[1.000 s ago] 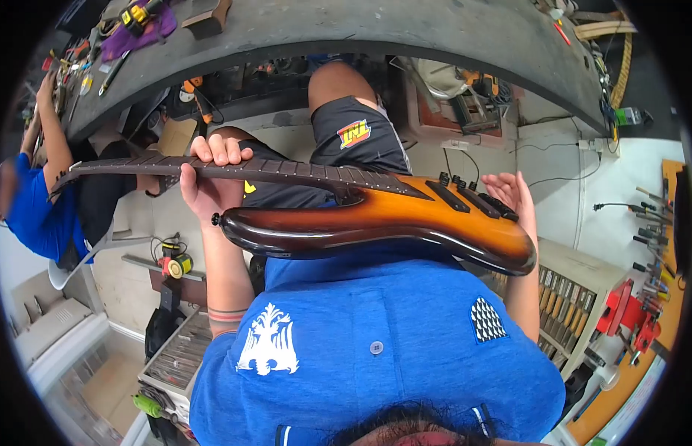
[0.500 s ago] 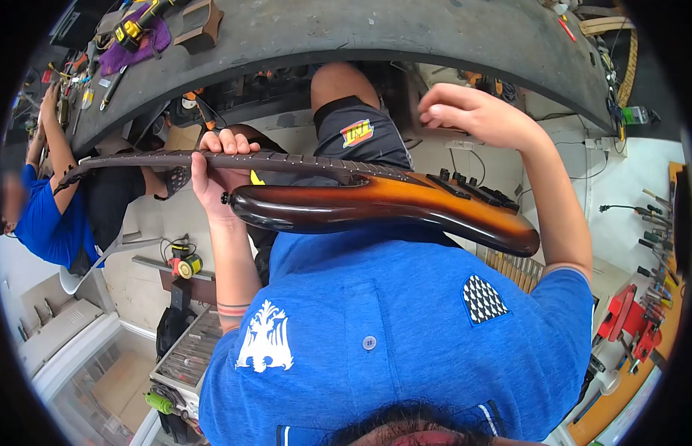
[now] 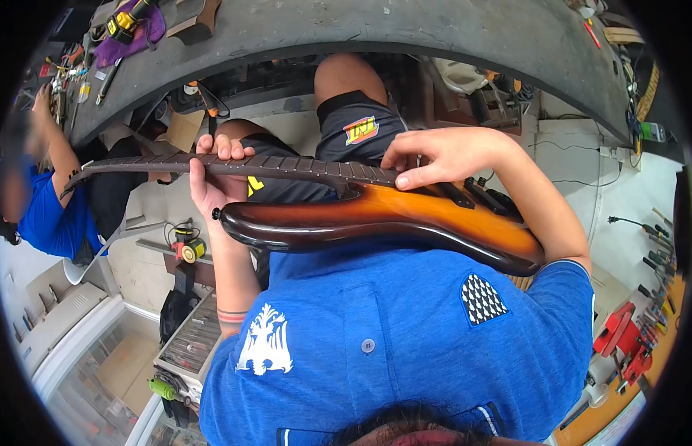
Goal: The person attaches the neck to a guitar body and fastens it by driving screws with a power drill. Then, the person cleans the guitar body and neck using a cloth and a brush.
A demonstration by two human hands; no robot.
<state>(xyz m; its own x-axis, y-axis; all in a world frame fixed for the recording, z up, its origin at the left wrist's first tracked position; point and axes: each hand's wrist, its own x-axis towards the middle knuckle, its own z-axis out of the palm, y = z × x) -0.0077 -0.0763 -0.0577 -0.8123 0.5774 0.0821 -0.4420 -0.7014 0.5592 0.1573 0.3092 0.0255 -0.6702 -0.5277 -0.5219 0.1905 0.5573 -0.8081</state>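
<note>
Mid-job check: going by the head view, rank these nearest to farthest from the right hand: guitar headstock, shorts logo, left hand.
From the right hand:
1. Shorts logo, just up and left.
2. Left hand, farther left, at the neck.
3. Headstock, far left.

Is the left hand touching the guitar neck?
Touching: the head view shows the left hand gripping the guitar neck, thumb on the near side, fingers at the far edge.

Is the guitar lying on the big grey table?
No, the guitar is held in front of the blue shirt, with the left grip around its neck.
</note>
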